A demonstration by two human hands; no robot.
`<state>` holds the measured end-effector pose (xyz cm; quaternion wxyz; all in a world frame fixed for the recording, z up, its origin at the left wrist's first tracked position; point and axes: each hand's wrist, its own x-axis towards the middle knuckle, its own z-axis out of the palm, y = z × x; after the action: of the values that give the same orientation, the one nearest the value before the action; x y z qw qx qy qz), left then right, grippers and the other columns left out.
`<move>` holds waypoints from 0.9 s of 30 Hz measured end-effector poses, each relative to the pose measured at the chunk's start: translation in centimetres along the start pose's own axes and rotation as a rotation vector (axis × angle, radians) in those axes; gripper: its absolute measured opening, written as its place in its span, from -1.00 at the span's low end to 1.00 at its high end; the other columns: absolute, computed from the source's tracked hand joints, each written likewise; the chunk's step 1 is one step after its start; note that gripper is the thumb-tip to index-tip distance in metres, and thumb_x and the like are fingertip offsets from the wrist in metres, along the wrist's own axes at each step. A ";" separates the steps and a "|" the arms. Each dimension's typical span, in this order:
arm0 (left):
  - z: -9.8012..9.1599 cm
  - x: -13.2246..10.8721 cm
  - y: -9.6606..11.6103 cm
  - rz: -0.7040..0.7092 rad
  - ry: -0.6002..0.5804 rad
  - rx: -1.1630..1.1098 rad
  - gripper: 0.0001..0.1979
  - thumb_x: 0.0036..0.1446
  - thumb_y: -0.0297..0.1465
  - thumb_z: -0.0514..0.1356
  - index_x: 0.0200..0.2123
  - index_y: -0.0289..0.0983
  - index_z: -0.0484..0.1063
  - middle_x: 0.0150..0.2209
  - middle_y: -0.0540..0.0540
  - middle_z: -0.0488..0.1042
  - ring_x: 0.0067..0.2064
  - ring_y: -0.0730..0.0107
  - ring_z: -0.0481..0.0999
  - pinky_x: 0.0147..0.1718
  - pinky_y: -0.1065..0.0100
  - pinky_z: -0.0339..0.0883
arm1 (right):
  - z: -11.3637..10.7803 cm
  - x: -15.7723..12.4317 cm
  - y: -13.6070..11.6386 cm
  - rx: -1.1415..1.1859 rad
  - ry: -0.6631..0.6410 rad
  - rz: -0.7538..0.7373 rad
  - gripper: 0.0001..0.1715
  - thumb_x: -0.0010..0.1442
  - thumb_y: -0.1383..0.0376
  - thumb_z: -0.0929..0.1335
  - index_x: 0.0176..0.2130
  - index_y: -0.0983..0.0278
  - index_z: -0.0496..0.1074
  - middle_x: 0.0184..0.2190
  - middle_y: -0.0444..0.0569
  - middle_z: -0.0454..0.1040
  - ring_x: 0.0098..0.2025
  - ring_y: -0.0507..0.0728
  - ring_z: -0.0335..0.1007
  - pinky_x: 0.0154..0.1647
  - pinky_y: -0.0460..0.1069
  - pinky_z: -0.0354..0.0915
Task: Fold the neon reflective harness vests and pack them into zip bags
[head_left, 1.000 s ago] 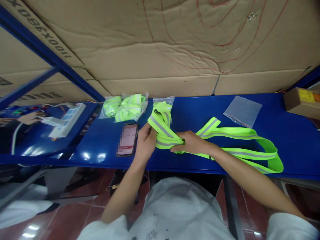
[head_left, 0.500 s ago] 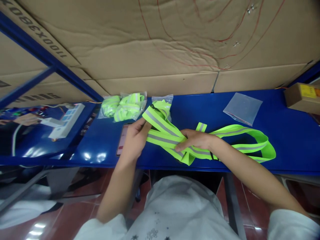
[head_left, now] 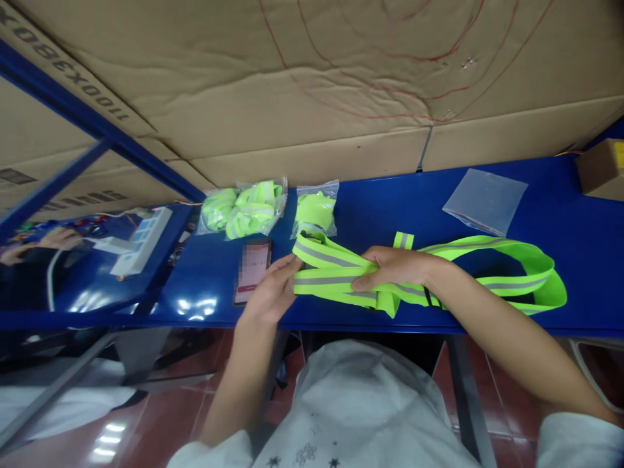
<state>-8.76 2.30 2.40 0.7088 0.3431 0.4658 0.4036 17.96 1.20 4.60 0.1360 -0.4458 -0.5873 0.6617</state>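
A neon-yellow reflective strap (head_left: 336, 279) with a grey stripe is gathered in overlapping folds above the blue table. My left hand (head_left: 275, 286) is closed at the left end of the folds, thumb and fingers pinching the strap. Farther right, my right hand (head_left: 390, 268) is wrapped round the layers with its thumb on top. From there a wide loop of the same strap (head_left: 531, 260) trails to the right across the table. A black slider (head_left: 429, 297) shows just below my right wrist.
Bagged yellow straps (head_left: 253, 211) and another bag (head_left: 316, 208) lie along the back. A phone (head_left: 252, 270) is left of my left hand. A clear zip bag (head_left: 485, 200) lies back right, near a cardboard box (head_left: 602, 170). Far left, a co-worker's hand (head_left: 61, 238) is near a power strip (head_left: 141, 240).
My left hand has lowered the strap's upper fold, so the layers now lie closer together. The phone and the bag behind are less covered. The whole view has shifted slightly.
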 end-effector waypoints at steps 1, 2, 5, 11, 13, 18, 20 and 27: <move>0.2 -0.1 -0.5 -0.022 -0.030 -0.030 -0.62 -0.10 -0.28 0.52 -0.21 -0.33 0.62 -0.20 -0.24 0.67 -0.02 -0.05 0.66 -0.08 0.17 0.57 | -0.2 -0.1 -0.1 -0.049 -0.010 -0.008 -0.53 -0.03 -0.03 0.58 -0.31 0.30 0.64 -0.37 -0.09 0.60 -0.37 0.05 0.42 -0.40 -0.10 0.26; 0.5 -0.2 -1.0 -0.042 -0.064 -0.053 -0.64 -0.09 -0.28 0.51 -0.23 -0.32 0.62 -0.20 -0.24 0.67 0.00 -0.07 0.65 -0.05 0.14 0.56 | -0.4 -0.3 -0.1 -0.089 -0.044 -0.025 -0.52 -0.01 -0.04 0.57 -0.31 0.31 0.63 -0.37 -0.09 0.60 -0.36 0.06 0.41 -0.40 -0.10 0.26; 1.7 -0.5 -2.3 -0.081 -0.138 -0.074 -0.67 -0.06 -0.23 0.47 -0.26 -0.32 0.62 -0.21 -0.25 0.67 0.05 -0.14 0.63 0.01 0.08 0.54 | -1.0 -0.5 0.0 -0.124 -0.198 -0.126 -0.50 0.07 -0.06 0.52 -0.22 0.30 0.64 -0.32 -0.11 0.60 -0.30 0.06 0.42 -0.29 -0.11 0.30; 2.1 -0.6 -1.8 0.424 0.108 0.240 -0.68 0.16 -0.25 0.40 -0.05 -0.25 0.60 -0.06 -0.13 0.65 0.04 0.17 0.61 0.05 0.30 0.43 | -1.7 -0.5 0.9 -0.415 -0.006 -0.138 -0.42 0.10 -0.14 0.45 -0.48 0.34 0.50 -0.57 -0.21 0.27 -0.48 -0.03 0.08 -0.53 -0.10 -0.02; 1.8 -0.7 -1.0 0.556 0.174 0.349 -0.71 0.19 -0.26 0.38 -0.05 -0.25 0.60 -0.06 -0.11 0.64 0.04 0.22 0.60 0.04 0.35 0.41 | -1.6 -0.3 0.9 -0.414 0.009 -0.130 -0.41 0.10 -0.14 0.45 -0.51 0.34 0.47 -0.60 -0.22 0.20 -0.49 -0.04 0.03 -0.53 -0.09 -0.05; 2.2 -1.0 -0.2 0.162 0.018 0.069 -0.67 0.02 -0.25 0.43 -0.15 -0.26 0.61 -0.17 -0.16 0.66 0.04 0.00 0.61 0.01 0.17 0.50 | -1.0 -0.2 0.4 -0.195 -0.055 -0.144 -0.47 0.08 -0.10 0.48 -0.34 0.33 0.60 -0.49 -0.18 0.42 -0.43 0.01 0.25 -0.41 -0.10 0.18; 2.9 -0.9 -1.1 -0.027 -0.062 -0.006 -0.70 -0.08 -0.28 0.44 -0.26 -0.29 0.61 -0.22 -0.20 0.66 0.02 -0.11 0.62 -0.03 0.09 0.52 | -0.8 -0.3 0.3 -0.157 -0.110 -0.167 -0.50 0.08 -0.08 0.49 -0.31 0.33 0.62 -0.45 -0.16 0.48 -0.39 0.03 0.31 -0.37 -0.11 0.22; 6.3 -0.5 -6.5 -0.013 0.033 -0.031 -0.78 0.09 -0.22 0.35 -0.22 -0.20 0.60 -0.14 -0.13 0.66 0.01 0.06 0.62 -0.05 0.19 0.52 | -0.9 -0.1 0.9 -0.064 0.067 -0.081 -0.65 0.05 0.06 0.49 -0.39 0.32 0.60 -0.47 -0.15 0.52 -0.44 0.02 0.35 -0.43 -0.11 0.21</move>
<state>-1.32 -1.65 -0.92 0.7089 0.3221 0.4734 0.4117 18.99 1.51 3.95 0.1681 -0.4478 -0.6206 0.6213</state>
